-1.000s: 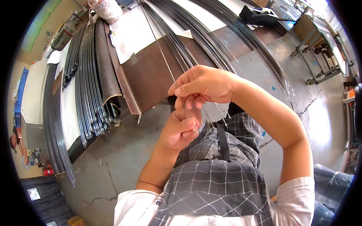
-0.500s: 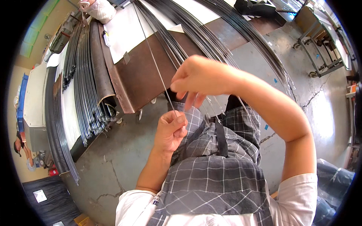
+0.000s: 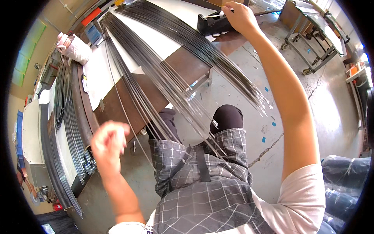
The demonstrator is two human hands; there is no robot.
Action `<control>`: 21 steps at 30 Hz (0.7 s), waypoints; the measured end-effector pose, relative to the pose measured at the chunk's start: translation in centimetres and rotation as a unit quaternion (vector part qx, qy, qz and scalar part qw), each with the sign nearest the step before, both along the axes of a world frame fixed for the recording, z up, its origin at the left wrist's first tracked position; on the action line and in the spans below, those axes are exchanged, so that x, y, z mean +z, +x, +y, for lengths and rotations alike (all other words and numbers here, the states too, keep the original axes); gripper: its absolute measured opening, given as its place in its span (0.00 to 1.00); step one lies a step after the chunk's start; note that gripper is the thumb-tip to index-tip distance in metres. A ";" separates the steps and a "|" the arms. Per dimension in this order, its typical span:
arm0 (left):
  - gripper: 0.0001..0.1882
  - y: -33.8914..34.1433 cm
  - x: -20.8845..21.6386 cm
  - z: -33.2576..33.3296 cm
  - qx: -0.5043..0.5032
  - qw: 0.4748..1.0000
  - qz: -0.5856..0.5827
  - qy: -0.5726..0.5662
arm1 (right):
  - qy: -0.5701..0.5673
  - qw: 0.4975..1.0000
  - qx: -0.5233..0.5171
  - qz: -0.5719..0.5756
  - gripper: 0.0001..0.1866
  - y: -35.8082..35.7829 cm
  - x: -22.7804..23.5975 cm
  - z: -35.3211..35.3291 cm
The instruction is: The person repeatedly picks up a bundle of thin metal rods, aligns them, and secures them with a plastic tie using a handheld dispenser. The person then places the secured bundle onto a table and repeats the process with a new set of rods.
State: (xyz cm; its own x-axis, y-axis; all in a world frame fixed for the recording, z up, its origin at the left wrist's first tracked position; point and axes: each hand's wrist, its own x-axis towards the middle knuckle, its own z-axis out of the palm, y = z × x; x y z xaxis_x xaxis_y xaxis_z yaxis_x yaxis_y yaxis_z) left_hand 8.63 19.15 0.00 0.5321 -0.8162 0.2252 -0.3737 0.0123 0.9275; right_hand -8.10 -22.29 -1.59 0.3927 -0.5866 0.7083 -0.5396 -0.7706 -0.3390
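My right hand (image 3: 240,17) is stretched out to the far side of the table, at a black desktop holder (image 3: 212,25) that looks like a tape dispenser. Its fingers are drawn together beside a small white part there; what they pinch is too small to make out. My left hand (image 3: 109,146), smeared by motion, hovers at the table's near edge with fingers partly curled. Just right of it a single thin dark rod (image 3: 121,99) lies across the table, its near end sticking out over my lap. Bunches of similar thin rods (image 3: 156,72) lie beside it, their ends also overhanging.
More rods (image 3: 72,128) lie in rows on the left. A pink-and-white wrapped bundle (image 3: 76,48) and a blue box (image 3: 93,33) stand at the table's far left. A wheeled cart (image 3: 307,37) is at the far right, and dark plastic-wrapped bundles (image 3: 343,183) sit at lower right.
My left hand has let go of the single rod and moved left. My right hand has gone from above the rods out to the black holder. The view has shifted to the right.
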 end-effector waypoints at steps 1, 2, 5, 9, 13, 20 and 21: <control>0.10 -1.1 2.3 -3.9 -0.013 0.999 -0.028 0.014 | -0.030 0.999 -0.020 0.034 0.13 -0.1 -1.1 -2.8; 0.10 -1.8 4.1 -7.8 -0.058 0.997 -0.054 0.021 | -0.059 0.995 -0.043 0.067 0.12 -0.2 -2.9 -6.3; 0.13 -0.2 6.0 -19.3 -0.206 0.948 -0.240 0.042 | -0.104 0.984 -0.077 0.120 0.11 0.7 -4.9 -7.6; 0.19 2.9 3.7 -32.3 -0.251 0.906 -0.335 0.058 | 0.002 0.994 -0.086 0.065 0.19 1.8 -3.2 -3.6; 0.15 3.4 1.9 -39.7 -0.301 0.875 -0.307 0.224 | 0.008 0.993 -0.104 0.056 0.18 1.6 -3.2 -3.1; 0.12 3.3 2.2 -40.7 -0.299 0.886 -0.184 0.302 | 0.009 0.994 -0.103 0.036 0.17 1.6 -3.4 -2.9; 0.11 3.4 2.0 -40.9 -0.300 0.888 -0.173 0.301 | 0.013 0.994 -0.103 0.033 0.17 1.6 -3.3 -2.9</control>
State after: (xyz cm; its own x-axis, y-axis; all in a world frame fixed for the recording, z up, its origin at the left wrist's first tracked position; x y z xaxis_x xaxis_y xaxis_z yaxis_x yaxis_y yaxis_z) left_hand 11.99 -21.79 1.97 -0.0565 -0.9574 -0.2831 -0.7312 -0.1534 0.6647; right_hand -6.52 -25.23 -4.93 0.3077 -0.6775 0.6681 -0.7073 -0.6325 -0.3156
